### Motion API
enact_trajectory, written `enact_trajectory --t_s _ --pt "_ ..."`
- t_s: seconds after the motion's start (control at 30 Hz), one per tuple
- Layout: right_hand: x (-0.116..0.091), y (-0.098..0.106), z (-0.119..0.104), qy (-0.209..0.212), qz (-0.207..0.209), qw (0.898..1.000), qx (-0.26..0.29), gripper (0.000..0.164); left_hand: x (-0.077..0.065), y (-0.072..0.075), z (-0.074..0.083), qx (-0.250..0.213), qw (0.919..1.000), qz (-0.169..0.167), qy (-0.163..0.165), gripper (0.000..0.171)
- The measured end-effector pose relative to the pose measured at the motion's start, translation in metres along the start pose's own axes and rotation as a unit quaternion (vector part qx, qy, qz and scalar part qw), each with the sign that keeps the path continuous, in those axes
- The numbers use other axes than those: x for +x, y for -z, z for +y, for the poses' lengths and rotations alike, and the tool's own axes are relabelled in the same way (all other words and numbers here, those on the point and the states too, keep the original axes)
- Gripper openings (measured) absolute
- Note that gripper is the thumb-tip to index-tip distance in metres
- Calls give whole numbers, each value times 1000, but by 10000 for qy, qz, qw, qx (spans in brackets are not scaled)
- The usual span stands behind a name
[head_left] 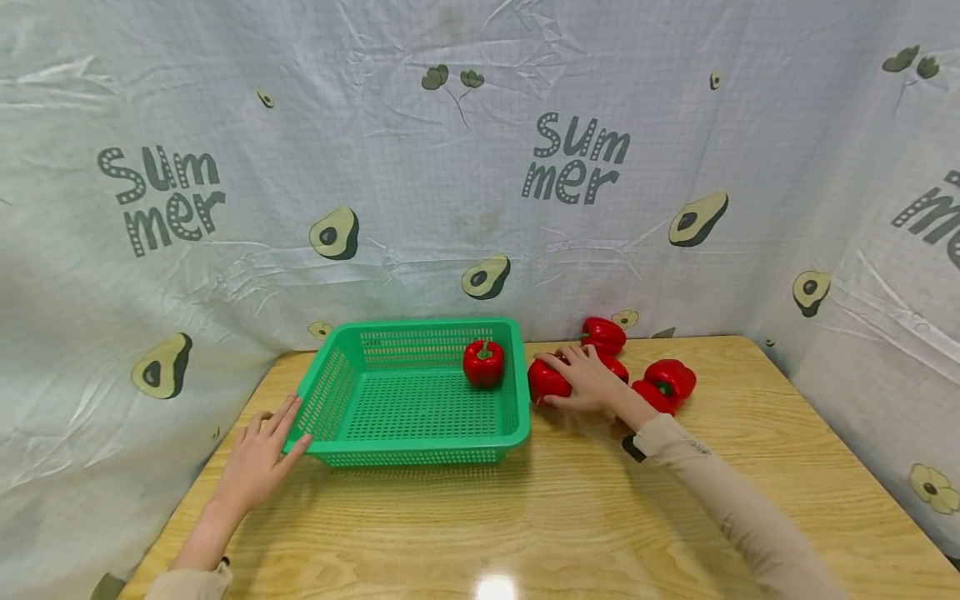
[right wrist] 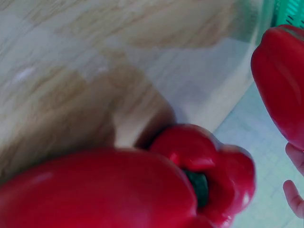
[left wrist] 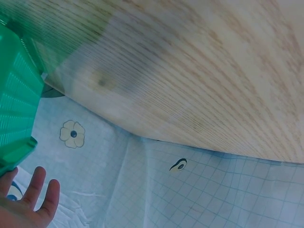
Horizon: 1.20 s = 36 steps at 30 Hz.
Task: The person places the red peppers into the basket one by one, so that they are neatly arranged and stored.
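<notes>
A green plastic basket (head_left: 420, 444) stands on the table, with one red bell pepper (head_left: 483, 364) upright in its back right part. My left hand (head_left: 258, 454) rests its extended fingers on the basket's left front rim. Just right of the basket, my right hand (head_left: 585, 382) grips another red bell pepper (head_left: 547, 382), its thumb at the near side and fingers over the top. The right wrist view shows this held pepper (right wrist: 280, 80) at the right edge, with only fingertips visible below it.
More red bell peppers lie right of and behind the right hand: one at the back (head_left: 604, 335), one partly hidden behind the hand (head_left: 615, 367), and a pair at the right (head_left: 671, 379). A printed cloth (head_left: 420, 192) hangs around the wooden table (head_left: 555, 517).
</notes>
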State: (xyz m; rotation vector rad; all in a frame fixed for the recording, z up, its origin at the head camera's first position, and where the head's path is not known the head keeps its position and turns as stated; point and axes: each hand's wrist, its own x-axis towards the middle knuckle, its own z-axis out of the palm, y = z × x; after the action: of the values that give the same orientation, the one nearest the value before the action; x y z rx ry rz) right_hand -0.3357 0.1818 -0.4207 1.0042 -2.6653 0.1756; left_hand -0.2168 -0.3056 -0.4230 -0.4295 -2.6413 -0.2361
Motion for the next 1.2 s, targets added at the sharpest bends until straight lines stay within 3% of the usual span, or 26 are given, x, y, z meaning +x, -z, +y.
enact_trajectory --t_s 0.3,0.73,1.2 --pt "-1 17 3 151 379 9988 -260 66 0 -1 0 24 10000 -7 15 59" --pt "6 47 -11 421 776 9959 -187 64 -1 0 0 54 10000 0 33 59" --pt "15 64 -20 758 1049 9914 -196 63 1 1 0 8 10000 -6 20 58"
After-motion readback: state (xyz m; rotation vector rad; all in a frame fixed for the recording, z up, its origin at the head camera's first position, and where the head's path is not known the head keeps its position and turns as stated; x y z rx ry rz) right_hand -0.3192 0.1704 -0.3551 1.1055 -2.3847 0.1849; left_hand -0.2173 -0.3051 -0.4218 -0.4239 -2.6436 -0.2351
